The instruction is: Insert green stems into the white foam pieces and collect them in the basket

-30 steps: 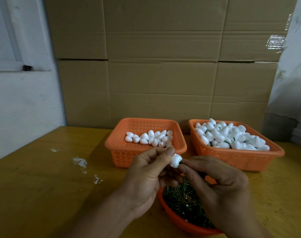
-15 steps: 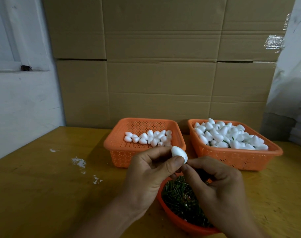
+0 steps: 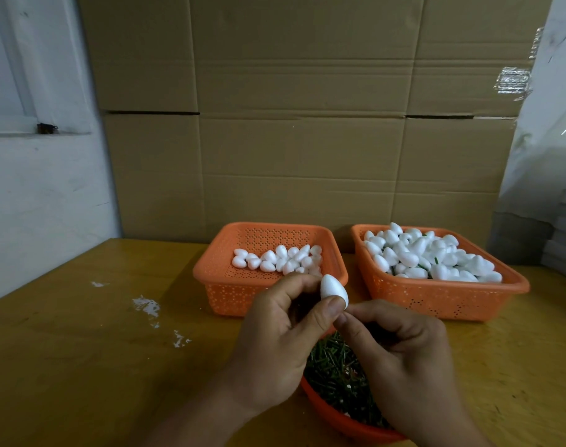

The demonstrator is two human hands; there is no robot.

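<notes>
**A:** so what's the left hand (image 3: 275, 343) doing? Looks like thumb and forefinger are curled in, pinching a white foam piece (image 3: 332, 290), pointy end up.

**B:** yep, egg-shaped one, sitting right at the left fingertips. The right hand (image 3: 404, 359) has its fingers curled too, tips pressed against the underside of that piece, touching the left thumb. Can't tell if there's a stem between them, it's hidden.

**A:** green stems (image 3: 336, 372) are piled in the orange bowl (image 3: 346, 422) directly under both hands.

**B:** and just beyond the fingers: left basket (image 3: 210, 275) with a few foam pieces, right basket (image 3: 513, 287) heaped with them, some green bits poking through.
</notes>
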